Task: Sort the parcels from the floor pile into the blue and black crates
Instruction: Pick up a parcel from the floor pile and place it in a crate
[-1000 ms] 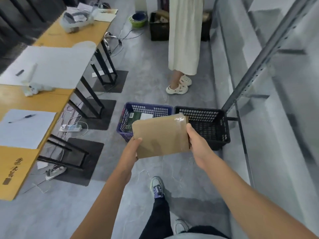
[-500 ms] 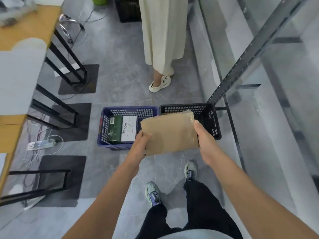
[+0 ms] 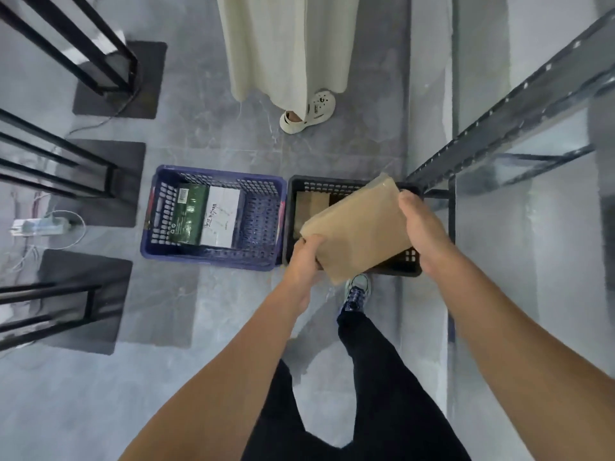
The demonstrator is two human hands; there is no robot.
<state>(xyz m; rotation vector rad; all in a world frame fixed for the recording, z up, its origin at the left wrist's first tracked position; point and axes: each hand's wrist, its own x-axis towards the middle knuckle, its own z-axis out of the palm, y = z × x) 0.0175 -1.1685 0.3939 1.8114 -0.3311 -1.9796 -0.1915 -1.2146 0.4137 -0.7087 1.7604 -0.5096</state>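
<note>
I hold a flat brown parcel (image 3: 357, 227) tilted over the black crate (image 3: 298, 186). My left hand (image 3: 304, 257) grips its near left corner and my right hand (image 3: 421, 221) grips its right edge. Another brown parcel (image 3: 311, 202) lies inside the black crate, partly hidden by the one I hold. The blue crate (image 3: 213, 217) stands just left of the black one and contains a green and white parcel (image 3: 208, 214).
A person in a long cream skirt and white shoes (image 3: 307, 113) stands beyond the crates. Black table legs (image 3: 66, 171) and a power strip (image 3: 40, 226) line the left side. A grey metal shelf frame (image 3: 499, 121) stands on the right.
I have stepped closer to the crates and the view has tipped downward. The parcel has moved right and now hangs over the black crate, still held by both hands.
</note>
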